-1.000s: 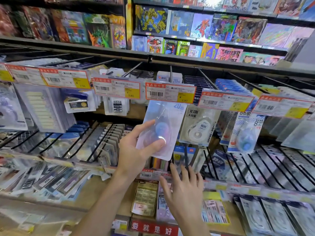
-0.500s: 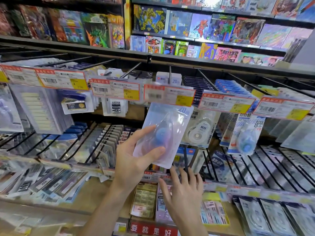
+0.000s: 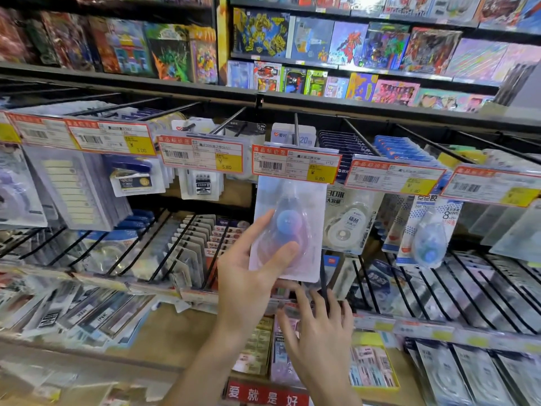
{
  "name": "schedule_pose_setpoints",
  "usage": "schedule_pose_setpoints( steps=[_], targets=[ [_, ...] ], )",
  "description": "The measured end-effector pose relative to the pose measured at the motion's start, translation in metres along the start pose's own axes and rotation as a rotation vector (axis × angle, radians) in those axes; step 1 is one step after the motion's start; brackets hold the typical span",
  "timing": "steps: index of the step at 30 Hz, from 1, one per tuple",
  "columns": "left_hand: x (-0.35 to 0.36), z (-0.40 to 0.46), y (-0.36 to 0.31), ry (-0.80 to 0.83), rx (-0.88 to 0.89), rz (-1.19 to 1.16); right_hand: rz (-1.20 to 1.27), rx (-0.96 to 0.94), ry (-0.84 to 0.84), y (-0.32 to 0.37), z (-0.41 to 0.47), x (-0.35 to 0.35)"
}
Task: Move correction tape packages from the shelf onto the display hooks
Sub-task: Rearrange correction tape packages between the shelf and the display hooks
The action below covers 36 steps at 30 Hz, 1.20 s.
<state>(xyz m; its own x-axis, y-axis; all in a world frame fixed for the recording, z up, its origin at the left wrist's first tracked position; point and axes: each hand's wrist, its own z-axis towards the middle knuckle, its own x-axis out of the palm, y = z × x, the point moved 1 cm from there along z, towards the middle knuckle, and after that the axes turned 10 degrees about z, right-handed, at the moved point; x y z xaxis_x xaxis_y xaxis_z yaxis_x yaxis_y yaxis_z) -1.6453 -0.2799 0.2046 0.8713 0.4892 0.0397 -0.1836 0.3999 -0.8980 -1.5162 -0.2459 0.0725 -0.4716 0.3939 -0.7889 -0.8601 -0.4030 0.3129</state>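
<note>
The left hand [image 3: 248,276] has its grip around a correction tape package [image 3: 288,227], raised just under a price tag [image 3: 295,165] on the display hook [image 3: 296,130]; the right hand [image 3: 319,332], fingers relaxed, reaches over the wooden shelf [image 3: 175,332] below, toy boxes [image 3: 380,45] stacked overhead

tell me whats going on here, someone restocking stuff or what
A person is stocking a stationery display. Their left hand holds a correction tape package up against the hook behind the middle price tag, with the package's top edge tucked behind that tag. Whether it is actually threaded onto the hook cannot be seen. Their right hand reaches, fingers spread, towards the packages on the shelf below. Other hooks nearby already carry similar packs.
</note>
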Motion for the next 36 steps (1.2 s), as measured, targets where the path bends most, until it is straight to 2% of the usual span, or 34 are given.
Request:
schedule_pose_setpoints(
  steps=[2,9,14,18,22,36],
  targets=[
    [0.004,-0.003,0.001,-0.011,-0.055,-0.055,0.01,0.004,-0.004,0.0,0.0,0.0],
    [0.009,0.003,0.03,-0.245,-0.087,0.062,0.001,0.0,0.008,0.0,0.0,0.0],
    [0.022,0.001,0.034,-0.295,-0.149,-0.129,-0.001,-0.007,0.005,-0.001,0.0,0.0],
    [0.031,0.016,0.044,-0.277,-0.209,-0.171,-0.004,-0.003,0.011,-0.001,0.0,-0.001],
    [0.038,0.033,0.058,-0.333,-0.188,-0.166,-0.017,-0.003,0.021,0.0,-0.001,0.0],
    [0.066,0.09,0.098,-0.312,-0.176,-0.127,-0.051,-0.002,0.084,-0.002,0.0,0.0]
  ],
)
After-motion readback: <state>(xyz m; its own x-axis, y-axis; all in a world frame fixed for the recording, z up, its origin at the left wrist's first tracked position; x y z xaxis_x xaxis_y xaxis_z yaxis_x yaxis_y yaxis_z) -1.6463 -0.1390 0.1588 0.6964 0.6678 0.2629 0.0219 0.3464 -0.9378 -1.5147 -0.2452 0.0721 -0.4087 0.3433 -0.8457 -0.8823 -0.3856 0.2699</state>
